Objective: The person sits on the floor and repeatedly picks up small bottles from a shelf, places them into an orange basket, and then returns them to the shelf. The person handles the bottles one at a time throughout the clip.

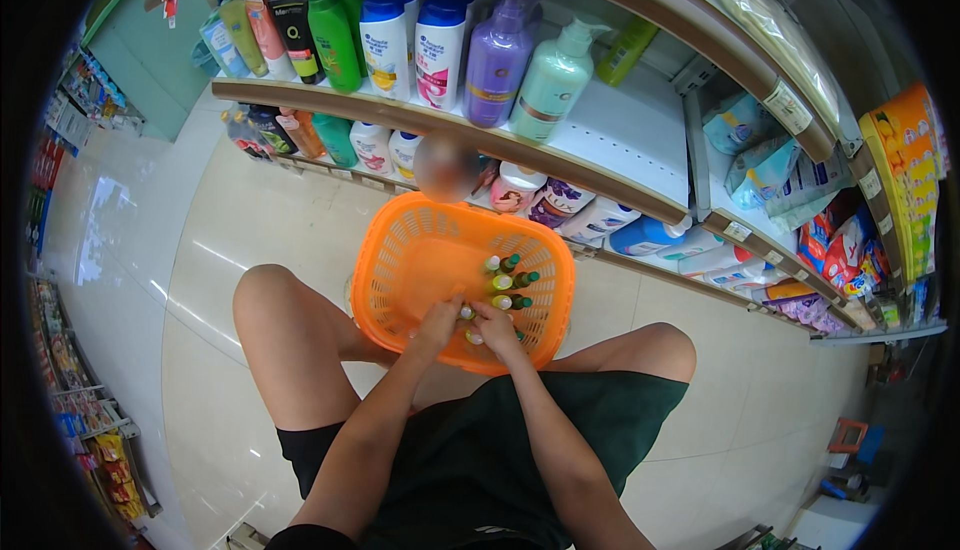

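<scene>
An orange plastic basket (405,250) stands on the floor between the person's knees. Inside it, towards the right, several small bottles (502,281) with pale or dark green caps stand in rows. My left hand (442,319) and my right hand (493,325) meet over the basket's near part, with the fingers of both around one small white-capped bottle (466,312). Another pale-capped bottle (474,337) is just below, beside my right hand. My fingers partly hide the bottles nearest to me.
Beyond the basket, a white shelf (622,137) holds shampoo bottles (439,47) and pump bottles (551,84). More bottles line the lower shelf (562,201), close to the basket's far rim. Packaged goods (844,250) fill shelves at the right; snack packs (116,475) hang at the lower left.
</scene>
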`<state>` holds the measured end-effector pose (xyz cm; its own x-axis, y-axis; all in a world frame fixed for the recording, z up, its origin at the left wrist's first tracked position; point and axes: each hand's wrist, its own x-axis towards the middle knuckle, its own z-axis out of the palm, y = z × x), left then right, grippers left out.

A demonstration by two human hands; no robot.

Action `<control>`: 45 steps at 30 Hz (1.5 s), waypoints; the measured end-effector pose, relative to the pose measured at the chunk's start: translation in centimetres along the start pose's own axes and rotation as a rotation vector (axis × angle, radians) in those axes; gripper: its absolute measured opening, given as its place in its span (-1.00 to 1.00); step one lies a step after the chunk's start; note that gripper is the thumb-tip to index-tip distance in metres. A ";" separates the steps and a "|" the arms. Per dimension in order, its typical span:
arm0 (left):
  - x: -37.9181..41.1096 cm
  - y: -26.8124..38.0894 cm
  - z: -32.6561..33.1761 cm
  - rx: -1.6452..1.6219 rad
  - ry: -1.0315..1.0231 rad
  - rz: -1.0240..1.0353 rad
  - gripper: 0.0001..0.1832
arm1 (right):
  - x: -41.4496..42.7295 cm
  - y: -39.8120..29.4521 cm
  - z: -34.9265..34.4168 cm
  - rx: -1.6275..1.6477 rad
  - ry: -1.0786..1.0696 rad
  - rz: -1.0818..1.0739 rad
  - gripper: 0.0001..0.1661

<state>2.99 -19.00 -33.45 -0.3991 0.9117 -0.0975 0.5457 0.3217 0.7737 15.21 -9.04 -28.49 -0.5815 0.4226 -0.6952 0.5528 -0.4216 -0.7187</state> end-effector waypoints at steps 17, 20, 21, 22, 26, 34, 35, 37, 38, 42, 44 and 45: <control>-0.3 5.1 -2.6 0.342 -0.057 0.015 -0.73 | 0.2 0.6 -0.6 -0.371 0.153 -0.339 -0.59; -0.3 7.4 -4.4 0.385 -0.043 0.049 -0.75 | -3.9 -4.6 -0.9 -0.418 0.169 -0.260 -0.64; 0.5 9.0 -5.3 0.378 -0.036 0.085 -0.76 | -3.7 -4.4 -1.7 -0.429 0.221 -0.358 -0.65; 1.1 10.3 -6.0 0.370 -0.033 0.110 -0.77 | -4.0 -5.0 -2.2 -0.446 0.269 -0.449 -0.67; 3.2 19.4 -10.5 0.222 0.192 0.262 -0.85 | -6.8 -9.3 -4.6 0.265 0.295 -0.546 -0.70; 12.7 31.4 -15.3 -0.209 0.380 0.469 -0.84 | -12.6 -24.9 -11.5 0.224 0.612 -0.897 -0.61; 14.5 32.1 -15.3 -0.250 0.414 0.505 -0.83 | -12.3 -26.6 -12.4 0.226 0.605 -0.924 -0.59; 18.3 33.9 -15.0 -0.414 0.416 0.603 -0.73 | -10.6 -29.6 -14.4 0.314 0.580 -1.017 -0.55; 20.2 34.0 -14.6 -0.471 0.435 0.552 -0.65 | -9.8 -31.0 -15.2 0.252 0.577 -1.031 -0.57; 27.5 34.6 -14.4 -0.482 0.563 0.416 -0.44 | -4.5 -35.7 -17.8 0.022 0.757 -1.081 -0.56; 29.8 34.3 -14.7 -0.446 0.444 0.416 -0.40 | -3.1 -37.3 -18.6 -0.156 0.779 -1.022 -0.52; 30.9 33.9 -14.8 -0.426 0.383 0.408 -0.37 | -1.9 -37.7 -19.0 -0.144 0.739 -1.071 -0.50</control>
<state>-1.75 16.33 -0.92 -0.4983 0.7586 0.4199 0.4024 -0.2267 0.8870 6.82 21.25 -0.31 -0.3327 0.8494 0.4098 0.1086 0.4661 -0.8780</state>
